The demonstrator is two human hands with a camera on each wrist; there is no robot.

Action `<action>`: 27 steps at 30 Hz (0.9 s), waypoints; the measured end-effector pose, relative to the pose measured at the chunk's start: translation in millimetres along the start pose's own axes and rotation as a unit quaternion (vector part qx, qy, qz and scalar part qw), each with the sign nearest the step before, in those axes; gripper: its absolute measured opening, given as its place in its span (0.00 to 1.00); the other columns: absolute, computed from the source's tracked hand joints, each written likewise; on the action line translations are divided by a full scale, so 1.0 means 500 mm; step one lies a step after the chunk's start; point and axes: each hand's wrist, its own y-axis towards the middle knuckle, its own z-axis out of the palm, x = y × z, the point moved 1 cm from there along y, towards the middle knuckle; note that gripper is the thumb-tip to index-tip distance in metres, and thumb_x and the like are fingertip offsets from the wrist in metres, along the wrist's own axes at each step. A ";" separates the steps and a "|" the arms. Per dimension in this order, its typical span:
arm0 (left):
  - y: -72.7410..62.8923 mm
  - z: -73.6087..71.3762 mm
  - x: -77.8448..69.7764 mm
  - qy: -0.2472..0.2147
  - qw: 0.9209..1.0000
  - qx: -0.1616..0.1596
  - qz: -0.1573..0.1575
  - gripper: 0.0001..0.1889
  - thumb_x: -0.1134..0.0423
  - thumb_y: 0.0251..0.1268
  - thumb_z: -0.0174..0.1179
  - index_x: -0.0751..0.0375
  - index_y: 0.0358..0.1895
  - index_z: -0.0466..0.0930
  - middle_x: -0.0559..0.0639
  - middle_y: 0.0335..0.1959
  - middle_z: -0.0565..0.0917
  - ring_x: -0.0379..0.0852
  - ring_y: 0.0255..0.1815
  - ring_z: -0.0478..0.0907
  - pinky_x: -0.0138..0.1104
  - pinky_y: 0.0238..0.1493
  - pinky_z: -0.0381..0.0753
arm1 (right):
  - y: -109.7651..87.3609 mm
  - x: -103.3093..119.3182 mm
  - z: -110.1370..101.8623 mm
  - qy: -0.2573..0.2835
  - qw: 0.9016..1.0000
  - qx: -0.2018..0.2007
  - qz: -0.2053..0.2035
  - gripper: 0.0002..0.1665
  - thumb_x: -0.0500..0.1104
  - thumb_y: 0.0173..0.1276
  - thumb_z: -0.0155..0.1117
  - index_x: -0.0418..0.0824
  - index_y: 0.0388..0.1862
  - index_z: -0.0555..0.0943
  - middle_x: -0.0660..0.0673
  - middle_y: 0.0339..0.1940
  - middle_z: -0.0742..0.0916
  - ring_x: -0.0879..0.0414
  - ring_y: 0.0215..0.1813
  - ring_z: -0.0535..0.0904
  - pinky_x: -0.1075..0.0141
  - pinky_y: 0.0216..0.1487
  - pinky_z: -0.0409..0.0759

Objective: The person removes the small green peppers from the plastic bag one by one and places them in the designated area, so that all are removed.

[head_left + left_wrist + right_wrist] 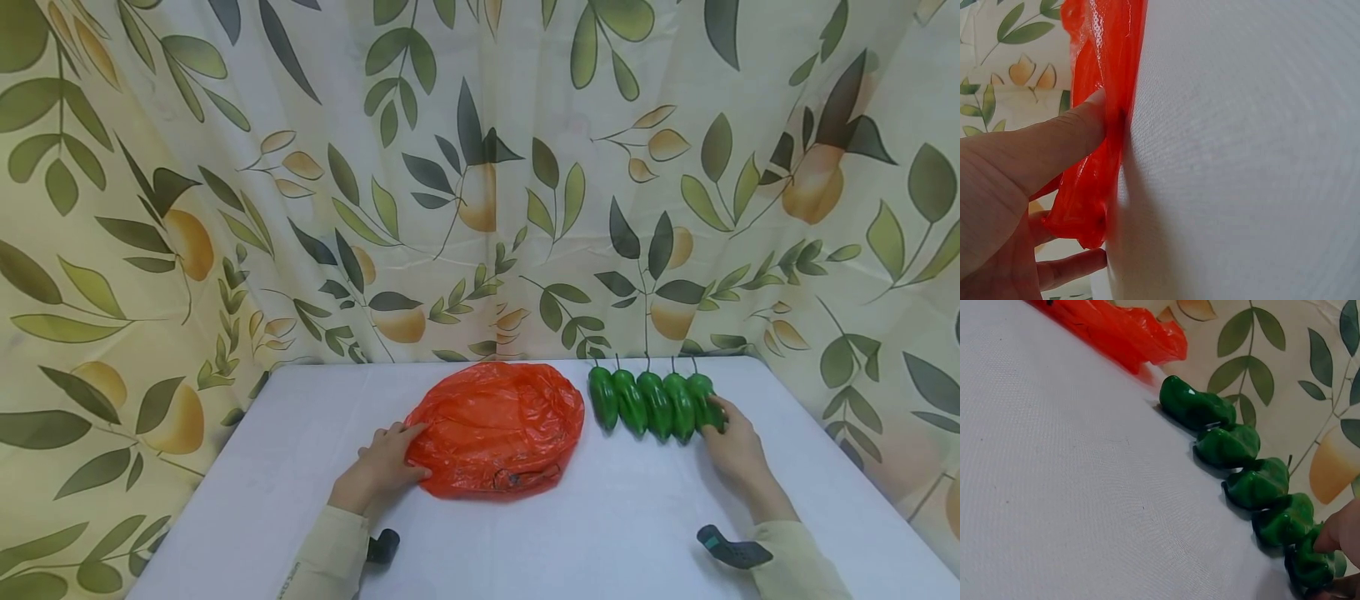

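A crumpled red plastic bag [495,429] lies on the white table. My left hand [382,467] holds its left edge, the thumb [1085,115] on the near side and fingers partly hidden behind the plastic. To the bag's right, several glossy green peppers [630,400] with thin stems lie side by side in a row, stems toward the curtain. At the right end of that row, my right hand [737,446] pinches the last green pepper [705,408] near its lower end. In the right wrist view, the thumb and a fingertip bracket this pepper [1311,559], which sits close against its neighbour.
A white cloth covers the table [600,517]. Behind its far edge hangs a curtain [480,208] printed with leaves and fruit. Dark straps or mounts show at both wrists, one near the left sleeve [330,550] and one by the right sleeve [798,558].
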 end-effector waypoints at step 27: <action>0.003 0.001 0.001 -0.006 1.000 -0.002 0.002 0.42 0.49 0.55 0.74 0.45 0.75 0.67 0.55 0.67 0.74 0.57 0.64 0.68 0.65 0.62 0.75 | 0.001 0.002 -0.005 0.002 0.999 -0.027 0.033 0.40 0.46 0.79 0.43 0.28 0.80 0.46 0.16 0.75 0.56 0.19 0.75 0.53 0.28 0.73 0.58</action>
